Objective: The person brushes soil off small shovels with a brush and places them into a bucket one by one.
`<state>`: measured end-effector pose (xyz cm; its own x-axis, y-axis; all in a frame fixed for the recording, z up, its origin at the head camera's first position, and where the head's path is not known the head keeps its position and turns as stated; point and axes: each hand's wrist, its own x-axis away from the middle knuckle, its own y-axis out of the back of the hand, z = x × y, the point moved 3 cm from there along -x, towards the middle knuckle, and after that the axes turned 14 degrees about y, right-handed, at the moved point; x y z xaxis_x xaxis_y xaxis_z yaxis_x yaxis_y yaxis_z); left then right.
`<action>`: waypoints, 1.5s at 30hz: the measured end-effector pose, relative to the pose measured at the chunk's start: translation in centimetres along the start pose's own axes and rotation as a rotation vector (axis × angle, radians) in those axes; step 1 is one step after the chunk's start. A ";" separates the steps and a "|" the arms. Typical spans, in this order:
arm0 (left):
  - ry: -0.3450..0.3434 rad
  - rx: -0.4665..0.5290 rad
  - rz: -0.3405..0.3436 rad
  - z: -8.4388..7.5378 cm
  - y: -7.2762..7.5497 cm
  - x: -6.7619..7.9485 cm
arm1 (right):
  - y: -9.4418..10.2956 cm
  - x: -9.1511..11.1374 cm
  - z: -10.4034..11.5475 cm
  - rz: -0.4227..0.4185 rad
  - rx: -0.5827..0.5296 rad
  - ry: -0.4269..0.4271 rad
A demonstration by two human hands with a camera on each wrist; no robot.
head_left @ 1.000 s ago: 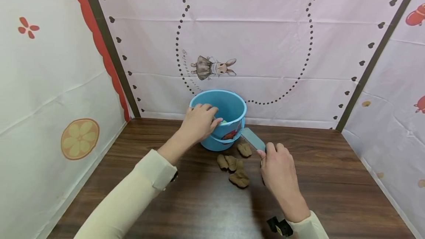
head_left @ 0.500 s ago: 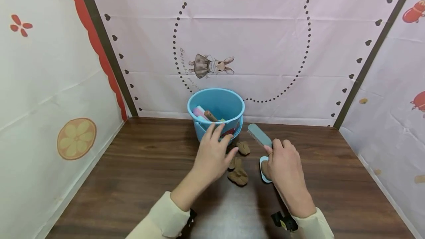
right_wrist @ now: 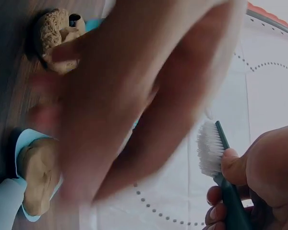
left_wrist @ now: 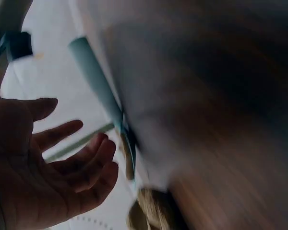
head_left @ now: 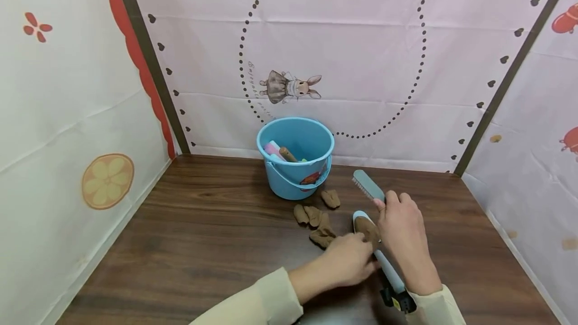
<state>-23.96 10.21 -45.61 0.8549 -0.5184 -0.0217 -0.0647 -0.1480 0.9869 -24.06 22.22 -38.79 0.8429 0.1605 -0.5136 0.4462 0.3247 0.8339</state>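
Note:
My right hand [head_left: 402, 224] grips a blue-green brush [head_left: 368, 184] by its handle. White bristles [right_wrist: 209, 148] show in the right wrist view. My left hand [head_left: 349, 260] is low over the table, close to the handle of a light blue toy shovel [head_left: 389, 271]. Its fingers are loosely bent and hold nothing in the left wrist view, apart from the shovel handle [left_wrist: 96, 79]. On the shovel's blade lies a brown clay-like lump [head_left: 367, 229], partly behind the left hand. Several similar brown lumps [head_left: 312, 215] lie to the left.
A light blue bucket [head_left: 289, 184] stands at the back against the patterned cloth wall [head_left: 370, 64]. Inside it are a pink and pale blue item [head_left: 272, 149] and a brown stick-like piece [head_left: 287, 154]. One brown lump [head_left: 331, 198] lies beside the bucket. Cloth also hangs at both sides.
My left hand has come out of the bucket, moving right and toward me to the shovel. My right hand has shifted slightly right with the brush, uncovering more of the shovel.

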 end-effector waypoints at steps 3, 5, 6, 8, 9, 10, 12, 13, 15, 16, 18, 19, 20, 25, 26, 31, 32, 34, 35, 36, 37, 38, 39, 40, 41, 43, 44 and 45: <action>-0.010 -0.004 0.096 -1.5 -1.3 -0.6 | 0.0 0.3 -0.3 0.024 -0.018 -0.023; 0.007 0.013 0.151 -2.1 -1.9 -1.0 | -0.1 0.4 -0.6 0.042 -0.023 -0.035; 0.019 0.020 0.175 -2.3 -2.2 -1.2 | -0.1 0.3 -0.8 0.045 -0.023 -0.039; 0.062 0.040 0.222 -2.4 -2.7 -1.7 | -0.2 0.3 -1.1 0.053 -0.019 -0.039; 0.088 0.043 0.238 -2.4 -2.8 -1.8 | -0.3 0.2 -1.3 0.055 -0.017 -0.037; 0.111 0.034 0.247 -2.3 -2.9 -2.0 | -0.3 0.2 -1.5 0.057 -0.016 -0.036; 0.159 0.012 0.247 -2.2 -2.9 -2.3 | -0.4 0.1 -1.8 0.055 -0.007 -0.028; 0.181 -0.002 0.244 -2.1 -2.9 -2.4 | -0.5 0.1 -2.0 0.057 -0.004 -0.026; 0.213 -0.029 0.229 -2.0 -2.8 -2.5 | -0.6 0.1 -2.2 0.058 0.001 -0.022; 0.221 -0.045 0.218 -2.0 -2.7 -2.5 | -0.6 0.1 -2.3 0.059 0.002 -0.023; 0.230 -0.069 0.202 -2.0 -2.5 -2.5 | -0.7 0.1 -2.5 0.066 0.001 -0.027; 0.228 -0.085 0.185 -2.0 -2.5 -2.5 | -0.7 0.1 -2.5 0.070 -0.002 -0.031; 0.226 -0.099 0.168 -2.0 -2.4 -2.5 | -0.7 0.1 -2.5 0.072 -0.006 -0.033; 0.228 -0.146 0.087 -2.0 -2.2 -2.5 | -0.7 0.0 -2.4 0.057 -0.018 -0.027; 0.238 -0.144 0.082 -2.0 -2.1 -2.5 | -0.7 0.0 -2.4 0.052 -0.017 -0.026; 0.292 -0.118 0.074 -1.8 -1.9 -2.4 | -0.7 0.0 -2.4 0.046 -0.014 -0.025; 0.303 -0.111 0.067 -1.7 -1.9 -2.3 | -0.7 0.0 -2.3 0.045 -0.013 -0.023; 0.322 -0.102 0.049 -1.5 -1.8 -2.2 | -0.7 0.0 -2.3 0.043 -0.014 -0.021; 0.327 -0.100 0.039 -1.4 -1.7 -2.1 | -0.6 0.0 -2.3 0.044 -0.015 -0.021; 0.327 -0.106 0.028 -1.3 -1.7 -2.1 | -0.6 0.0 -2.2 0.046 -0.018 -0.023; 0.325 -0.115 0.021 -1.2 -1.6 -2.0 | -0.5 0.0 -2.2 0.050 -0.020 -0.025; 0.318 -0.122 0.017 -1.1 -1.5 -1.9 | -0.5 0.0 -2.2 0.054 -0.023 -0.028; 0.306 -0.126 0.017 -1.0 -1.4 -1.8 | -0.4 0.1 -2.1 0.058 -0.025 -0.030; 0.295 -0.134 0.017 -0.8 -1.3 -1.8 | -0.3 0.0 -2.0 0.061 -0.026 -0.032; 0.281 -0.144 0.013 -0.7 -1.2 -1.7 | -0.2 0.0 -2.0 0.063 -0.025 -0.032; 0.251 -0.173 -0.010 -0.3 -0.8 -1.4 | 0.0 0.0 -1.8 0.061 -0.023 -0.032; 0.239 -0.193 -0.029 0.0 -0.5 -1.3 | 0.1 0.0 -1.6 0.056 -0.022 -0.031; 0.228 -0.215 -0.061 0.3 -0.1 -1.0 | 0.2 0.0 -1.5 0.049 -0.021 -0.030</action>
<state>-25.01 10.51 -45.76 0.9488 -0.3082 -0.0691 0.0793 0.0208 0.9966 -24.40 23.68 -38.94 0.8726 0.1489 -0.4652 0.3977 0.3365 0.8536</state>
